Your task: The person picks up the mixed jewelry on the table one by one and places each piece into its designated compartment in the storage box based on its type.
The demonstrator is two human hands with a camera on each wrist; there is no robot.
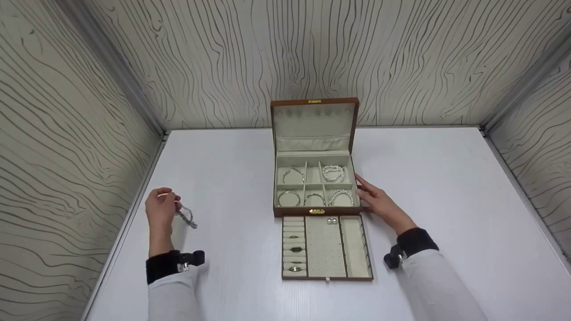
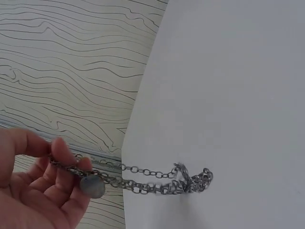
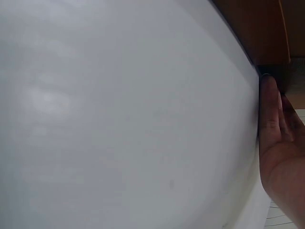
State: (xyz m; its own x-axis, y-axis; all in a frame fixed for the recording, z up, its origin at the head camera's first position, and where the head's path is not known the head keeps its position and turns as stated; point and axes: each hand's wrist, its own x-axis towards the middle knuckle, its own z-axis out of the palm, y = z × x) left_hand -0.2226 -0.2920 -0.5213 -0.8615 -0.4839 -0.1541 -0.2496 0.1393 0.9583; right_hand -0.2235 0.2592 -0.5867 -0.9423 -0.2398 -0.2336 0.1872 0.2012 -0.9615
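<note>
My left hand (image 1: pixel 161 208) pinches a silver link chain (image 1: pixel 187 217) between thumb and fingers over the left part of the table. In the left wrist view the chain (image 2: pixel 152 187) hangs bunched from the fingertips, with a round flat disc pendant (image 2: pixel 92 186) near the fingers. A brown jewelry box (image 1: pixel 281 212) stands with its lid (image 1: pixel 314 127) raised at the table's middle. Against the box's right side rests my right hand (image 1: pixel 379 204). The right wrist view shows that hand (image 3: pixel 281 148) with extended fingers touching the brown wall.
Bracelets (image 1: pixel 289 198) and pearl strands (image 1: pixel 333 174) lie in the box's compartments. A flat tray (image 1: pixel 324 254) in front of the box holds several rings (image 1: pixel 296 249) and a pair of round earrings (image 1: pixel 332 220). Wood-patterned panels (image 1: pixel 312 58) enclose the white table (image 1: pixel 232 267).
</note>
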